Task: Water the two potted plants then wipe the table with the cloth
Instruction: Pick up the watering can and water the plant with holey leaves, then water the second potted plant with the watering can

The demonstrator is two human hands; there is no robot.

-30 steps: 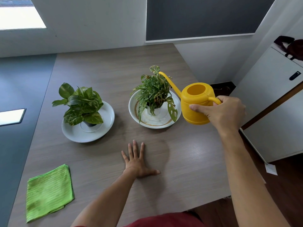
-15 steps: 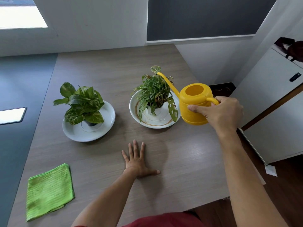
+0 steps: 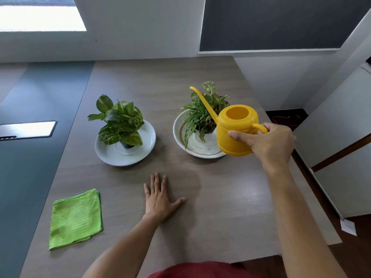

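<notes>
Right hand [image 3: 270, 145] wrapped round the handle of the yellow can [image 3: 235, 135], thumb pressed along its side, held above the desk [image 3: 220, 207] in front of the right plant [image 3: 202, 115] on its gold-ringed plate [image 3: 178, 127]. Compared with a second ago, can carried leftward from beside the plate to over its near-right rim, spout [image 3: 202, 101] now reaching across the foliage, tip past the leaves toward the far left. Body close to level, spout rising; no water visible. Probably the approach to the first pour, with a forward tilt needed next to bring the tip down over the pot; risk of splashing the plate or desk if tipped too soon. Left hand [image 3: 159, 199] flat on the desk, fingers spread, gripping nothing, unmoved. Left plant [image 3: 120, 121] on its white plate [image 3: 148, 137], apparently untouched. Green cloth [image 3: 75, 218] folded near the front-left desk edge, wiping not yet begun.
</notes>
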